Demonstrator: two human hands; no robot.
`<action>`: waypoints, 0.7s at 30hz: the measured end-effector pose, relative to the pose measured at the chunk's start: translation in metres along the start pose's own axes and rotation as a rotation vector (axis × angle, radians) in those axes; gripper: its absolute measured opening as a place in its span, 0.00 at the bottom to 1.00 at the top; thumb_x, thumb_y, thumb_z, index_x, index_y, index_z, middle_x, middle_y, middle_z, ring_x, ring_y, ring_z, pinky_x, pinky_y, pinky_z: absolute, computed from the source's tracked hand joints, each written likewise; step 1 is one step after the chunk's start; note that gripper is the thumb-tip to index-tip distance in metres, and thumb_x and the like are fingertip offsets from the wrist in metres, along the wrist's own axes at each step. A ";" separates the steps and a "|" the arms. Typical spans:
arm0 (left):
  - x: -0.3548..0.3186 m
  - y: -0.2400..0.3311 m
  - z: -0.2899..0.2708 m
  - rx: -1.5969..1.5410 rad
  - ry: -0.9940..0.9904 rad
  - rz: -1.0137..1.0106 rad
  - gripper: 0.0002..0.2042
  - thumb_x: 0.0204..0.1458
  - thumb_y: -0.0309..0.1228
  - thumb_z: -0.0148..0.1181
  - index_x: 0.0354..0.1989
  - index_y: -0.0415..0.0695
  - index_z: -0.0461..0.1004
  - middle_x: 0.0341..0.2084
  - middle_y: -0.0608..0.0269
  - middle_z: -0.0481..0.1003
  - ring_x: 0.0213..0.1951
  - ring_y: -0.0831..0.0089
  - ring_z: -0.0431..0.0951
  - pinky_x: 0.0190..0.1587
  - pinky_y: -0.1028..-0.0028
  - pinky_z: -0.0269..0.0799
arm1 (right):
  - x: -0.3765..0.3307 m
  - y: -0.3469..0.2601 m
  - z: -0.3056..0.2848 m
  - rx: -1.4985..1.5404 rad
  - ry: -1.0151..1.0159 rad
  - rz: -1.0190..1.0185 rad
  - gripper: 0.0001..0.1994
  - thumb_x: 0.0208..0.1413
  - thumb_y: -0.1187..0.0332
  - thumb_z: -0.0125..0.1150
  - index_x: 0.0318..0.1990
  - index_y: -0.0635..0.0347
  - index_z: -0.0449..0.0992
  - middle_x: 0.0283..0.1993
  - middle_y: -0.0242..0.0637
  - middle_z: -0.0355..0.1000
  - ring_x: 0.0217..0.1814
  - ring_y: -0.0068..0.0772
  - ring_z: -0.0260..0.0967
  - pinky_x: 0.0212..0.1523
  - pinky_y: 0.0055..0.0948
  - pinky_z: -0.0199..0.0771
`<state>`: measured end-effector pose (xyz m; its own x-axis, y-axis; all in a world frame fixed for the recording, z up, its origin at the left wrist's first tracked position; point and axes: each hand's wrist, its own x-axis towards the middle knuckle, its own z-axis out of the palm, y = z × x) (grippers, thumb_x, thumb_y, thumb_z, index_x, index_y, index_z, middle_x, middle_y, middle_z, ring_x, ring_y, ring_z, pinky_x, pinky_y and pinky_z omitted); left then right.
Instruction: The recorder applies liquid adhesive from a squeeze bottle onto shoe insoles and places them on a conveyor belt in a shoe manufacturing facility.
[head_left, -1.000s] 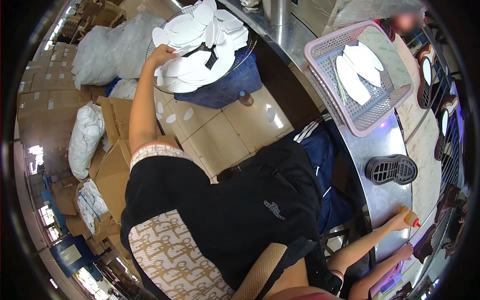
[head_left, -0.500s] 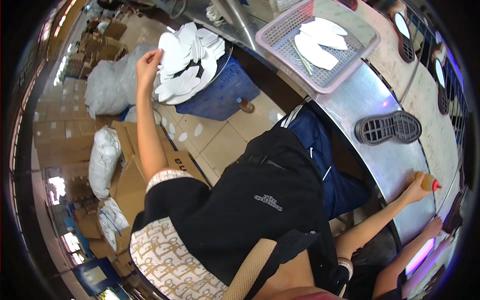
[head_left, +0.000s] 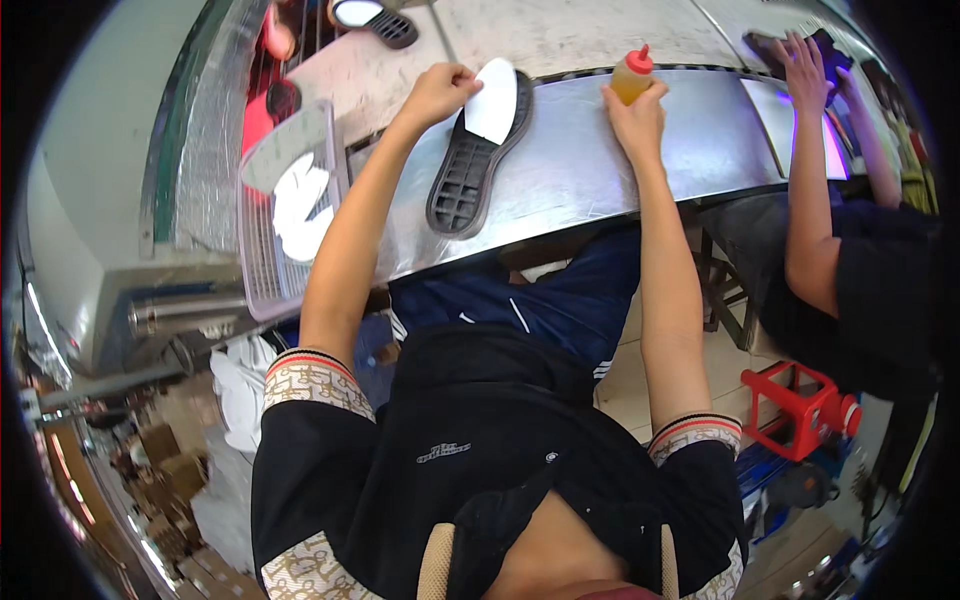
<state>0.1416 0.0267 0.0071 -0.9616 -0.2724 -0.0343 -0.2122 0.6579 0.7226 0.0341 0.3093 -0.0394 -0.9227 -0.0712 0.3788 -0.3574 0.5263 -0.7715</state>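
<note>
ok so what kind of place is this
Most likely a shoe workshop or factory: the left hand holds a white piece over a dark shoe sole, another sole lies on the pale surface beyond, and a basket holds more white pieces.

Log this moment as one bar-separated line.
left hand: grip on white piece, over far half of black sole, contact unclear | right hand: grip on red-capped bottle | sole: on metal table | basket: white pieces inside
</note>
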 end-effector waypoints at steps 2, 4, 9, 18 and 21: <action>0.016 -0.005 0.010 0.152 -0.072 0.124 0.17 0.52 0.38 0.66 0.41 0.35 0.79 0.30 0.59 0.79 0.33 0.73 0.77 0.38 0.72 0.73 | 0.001 -0.001 -0.002 0.162 0.013 0.066 0.35 0.47 0.57 0.72 0.53 0.69 0.58 0.46 0.56 0.75 0.48 0.56 0.75 0.50 0.43 0.72; 0.011 -0.004 0.013 0.070 -0.091 0.182 0.22 0.50 0.39 0.68 0.46 0.33 0.76 0.34 0.55 0.80 0.34 0.70 0.78 0.40 0.73 0.74 | 0.003 0.001 -0.004 0.208 0.061 0.114 0.32 0.45 0.59 0.74 0.52 0.68 0.63 0.44 0.52 0.76 0.46 0.49 0.76 0.47 0.38 0.73; -0.036 0.017 0.024 -0.671 0.066 -0.025 0.20 0.51 0.36 0.65 0.46 0.34 0.75 0.36 0.54 0.79 0.40 0.66 0.79 0.41 0.72 0.76 | -0.002 -0.001 -0.013 0.333 0.071 0.096 0.30 0.44 0.61 0.76 0.52 0.67 0.71 0.45 0.43 0.76 0.45 0.35 0.75 0.47 0.33 0.73; -0.135 0.029 0.022 -1.667 -0.093 -0.031 0.27 0.55 0.25 0.44 0.66 0.36 0.53 0.61 0.45 0.64 0.62 0.43 0.66 0.62 0.44 0.67 | -0.053 -0.083 -0.087 0.549 -0.533 -0.093 0.24 0.49 0.74 0.72 0.54 0.65 0.71 0.48 0.36 0.74 0.50 0.26 0.72 0.49 0.24 0.73; -0.146 0.037 0.020 -1.537 -0.048 -0.107 0.24 0.64 0.36 0.37 0.65 0.37 0.55 0.59 0.46 0.68 0.57 0.50 0.73 0.58 0.51 0.72 | -0.051 -0.144 -0.114 0.410 -0.714 -0.199 0.23 0.50 0.74 0.72 0.53 0.65 0.71 0.46 0.37 0.74 0.46 0.25 0.73 0.45 0.25 0.75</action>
<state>0.2702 0.1048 0.0252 -0.9651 -0.2273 -0.1300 0.0712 -0.7058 0.7048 0.1493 0.3344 0.1105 -0.6574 -0.7207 0.2200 -0.4202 0.1082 -0.9010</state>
